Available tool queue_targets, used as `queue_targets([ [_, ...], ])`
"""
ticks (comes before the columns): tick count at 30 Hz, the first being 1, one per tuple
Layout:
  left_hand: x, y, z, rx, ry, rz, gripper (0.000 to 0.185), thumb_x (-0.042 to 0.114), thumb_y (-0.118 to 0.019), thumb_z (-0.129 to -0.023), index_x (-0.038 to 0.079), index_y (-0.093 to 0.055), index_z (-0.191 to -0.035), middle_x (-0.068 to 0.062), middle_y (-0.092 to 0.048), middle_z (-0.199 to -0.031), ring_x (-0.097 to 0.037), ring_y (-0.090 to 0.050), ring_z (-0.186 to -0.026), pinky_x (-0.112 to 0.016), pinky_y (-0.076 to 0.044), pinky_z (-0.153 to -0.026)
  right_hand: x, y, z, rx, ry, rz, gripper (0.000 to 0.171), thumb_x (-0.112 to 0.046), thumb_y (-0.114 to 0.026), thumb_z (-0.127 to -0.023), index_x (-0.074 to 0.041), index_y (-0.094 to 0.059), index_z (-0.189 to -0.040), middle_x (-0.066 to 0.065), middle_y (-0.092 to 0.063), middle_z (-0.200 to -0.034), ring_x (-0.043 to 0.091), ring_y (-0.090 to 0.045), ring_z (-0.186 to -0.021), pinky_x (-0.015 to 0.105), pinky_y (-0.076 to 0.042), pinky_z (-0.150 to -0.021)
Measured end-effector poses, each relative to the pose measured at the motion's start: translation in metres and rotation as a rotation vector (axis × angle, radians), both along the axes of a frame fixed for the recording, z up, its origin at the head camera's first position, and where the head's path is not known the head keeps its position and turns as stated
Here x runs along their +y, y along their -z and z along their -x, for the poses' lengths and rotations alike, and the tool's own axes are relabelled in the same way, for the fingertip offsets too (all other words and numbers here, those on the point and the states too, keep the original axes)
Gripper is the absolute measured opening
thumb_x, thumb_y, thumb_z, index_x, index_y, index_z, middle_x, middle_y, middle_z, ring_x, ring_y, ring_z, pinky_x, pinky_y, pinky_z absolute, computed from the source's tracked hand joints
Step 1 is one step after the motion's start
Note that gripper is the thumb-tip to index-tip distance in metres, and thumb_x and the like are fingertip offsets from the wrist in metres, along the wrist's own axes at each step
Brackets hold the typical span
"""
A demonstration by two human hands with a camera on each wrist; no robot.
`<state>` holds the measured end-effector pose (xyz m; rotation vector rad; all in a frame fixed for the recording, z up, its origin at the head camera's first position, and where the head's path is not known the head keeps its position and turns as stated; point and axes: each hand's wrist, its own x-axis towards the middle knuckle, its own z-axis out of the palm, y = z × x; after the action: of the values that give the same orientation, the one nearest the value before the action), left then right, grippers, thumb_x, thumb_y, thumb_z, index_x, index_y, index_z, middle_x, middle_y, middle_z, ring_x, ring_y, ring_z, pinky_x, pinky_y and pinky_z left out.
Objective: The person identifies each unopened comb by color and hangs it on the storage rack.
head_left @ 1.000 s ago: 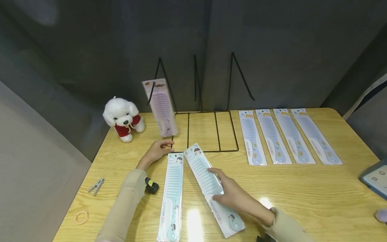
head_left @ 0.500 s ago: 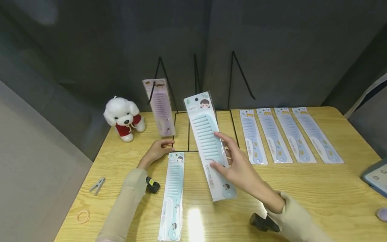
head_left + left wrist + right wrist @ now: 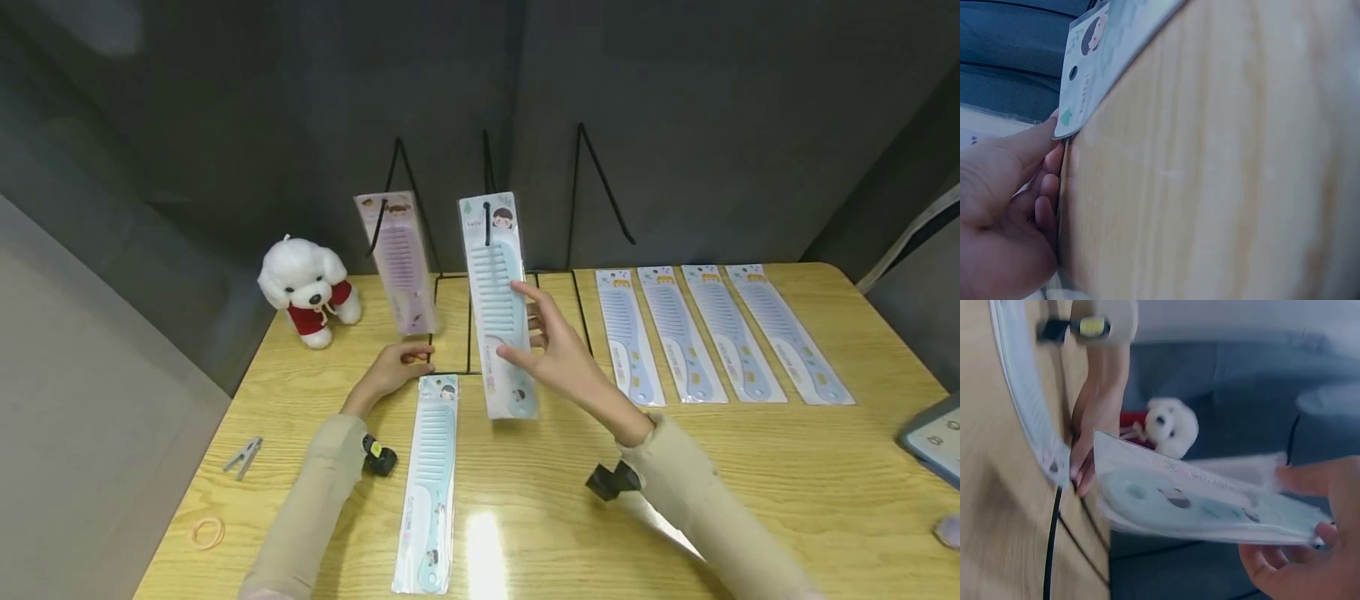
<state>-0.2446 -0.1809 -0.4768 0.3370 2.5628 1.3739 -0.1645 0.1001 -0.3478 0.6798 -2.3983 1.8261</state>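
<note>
Now your right hand (image 3: 558, 354) has lifted the packaged blue comb (image 3: 498, 304) off the table (image 3: 750, 467), pinching it against the middle hook (image 3: 487, 218) of the wire rack (image 3: 577, 325), nearly hung, while your left hand (image 3: 390, 372) stays, fingers loosely curled, pressing the rack's base.

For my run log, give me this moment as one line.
right hand: holds packaged blue comb upright at wire rack's middle hook | left hand: rests on rack's base | second blue comb: flat on table
</note>
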Motion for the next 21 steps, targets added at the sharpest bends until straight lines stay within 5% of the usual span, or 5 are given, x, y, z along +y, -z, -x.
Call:
queue_targets([
  [9, -0.001, 0.001, 0.001, 0.017, -0.008, 0.041, 0.037, 0.012, -0.069, -0.087, 0.001, -0.062, -0.122, -0.017, -0.064, -0.114, -0.028, -0.058, -0.102, -0.039, -0.046, -0.089, -0.009, 0.014, 0.065, -0.102, -0.017, 0.007, 0.072, -0.006, -0.065, -0.09, -0.018, -0.024, -0.148, 0.022, -0.041, -0.129, 0.036, -0.046, -0.117, 0.051, -0.04, -0.099],
  [15, 0.0, 0.004, -0.001, 0.006, -0.022, 0.031, 0.036, 0.011, -0.07, -0.087, 0.002, -0.063, -0.121, -0.017, -0.065, -0.113, -0.028, -0.059, -0.102, -0.04, -0.046, -0.09, -0.006, 0.025, 0.073, -0.138, -0.034, 0.005, 0.068, -0.01, -0.063, -0.092, -0.023, -0.026, -0.148, 0.019, -0.036, -0.134, 0.035, -0.041, -0.125, 0.05, -0.034, -0.106],
  [21, 0.0, 0.001, -0.001, 0.009, -0.019, 0.024, 0.036, 0.011, -0.069, -0.087, 0.001, -0.063, -0.122, -0.018, -0.065, -0.113, -0.029, -0.058, -0.103, -0.04, -0.045, -0.09, -0.001, 0.037, 0.067, -0.191, -0.021, -0.024, 0.066, -0.018, -0.062, -0.093, -0.025, -0.027, -0.148, 0.019, -0.03, -0.144, 0.037, -0.037, -0.128, 0.052, -0.04, -0.099],
])
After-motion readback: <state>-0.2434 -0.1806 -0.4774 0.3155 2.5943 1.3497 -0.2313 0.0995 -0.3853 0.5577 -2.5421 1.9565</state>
